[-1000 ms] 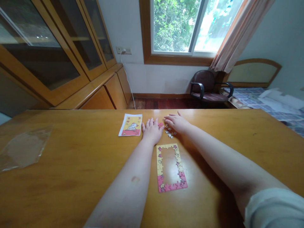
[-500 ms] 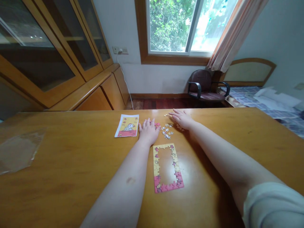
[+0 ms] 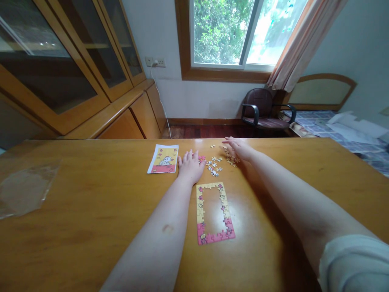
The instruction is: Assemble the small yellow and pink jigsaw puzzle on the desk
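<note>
My left hand [image 3: 191,166] lies flat with its fingers spread, beside and partly over some pink puzzle pieces [image 3: 201,159]. On the far side of the table my right hand [image 3: 238,148] has its fingers stretched out, next to a cluster of yellowish puzzle pieces [image 3: 232,159]. Between the hands are several loose white puzzle pieces [image 3: 214,165]. Nearer to me lies a joined puzzle border [image 3: 201,235], yellow above and pink below, with bare wood inside it. Left of my left hand rests a picture card [image 3: 164,159] showing a white cartoon animal.
A clear plastic bag [image 3: 26,188] lies on the left of the wooden table [image 3: 100,194]. Past the far edge are a cabinet [image 3: 121,121] on the left, an office chair [image 3: 263,107], and a bed [image 3: 322,121] on the right.
My right hand has moved a little to the right and away from me, uncovering more of the yellowish pieces. My left hand keeps its place.
</note>
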A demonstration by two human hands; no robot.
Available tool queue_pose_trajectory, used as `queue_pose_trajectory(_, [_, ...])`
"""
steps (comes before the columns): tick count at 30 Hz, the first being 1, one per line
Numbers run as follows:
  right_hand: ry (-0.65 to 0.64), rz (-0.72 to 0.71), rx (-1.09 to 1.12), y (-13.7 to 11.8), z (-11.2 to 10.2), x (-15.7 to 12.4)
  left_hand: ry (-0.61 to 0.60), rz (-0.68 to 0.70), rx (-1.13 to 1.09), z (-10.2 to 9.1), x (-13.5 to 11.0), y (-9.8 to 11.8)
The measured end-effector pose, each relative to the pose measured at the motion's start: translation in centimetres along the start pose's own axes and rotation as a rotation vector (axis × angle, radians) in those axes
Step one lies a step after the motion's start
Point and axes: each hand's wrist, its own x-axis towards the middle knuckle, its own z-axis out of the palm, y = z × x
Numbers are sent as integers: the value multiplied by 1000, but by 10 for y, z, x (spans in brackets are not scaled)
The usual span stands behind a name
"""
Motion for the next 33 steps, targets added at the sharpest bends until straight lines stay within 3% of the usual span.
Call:
queue_pose_trajectory(4, [-132,9,-136,-31,14,11,3,2,5,0,0,0])
queue_pose_trajectory(7, [-187,-15,-182,-41,21,22,3,5,6,-2,-1,0])
queue_pose_trajectory(11, [-164,-27,-140,-22,19,25,0,3,0,-4,-1,1])
queue_pose_trajectory(16, [-73,-92,48,15,17,-6,-8,-6,-17,-2,-1,1])
queue_pose_trajectory(22, [9,-183,-97,13,25,-42,-18,0,-21,-1,1,0])
queue_pose_trajectory(33, [107,-123,-17,15,28,-13,-53,61,14,0,2,-3])
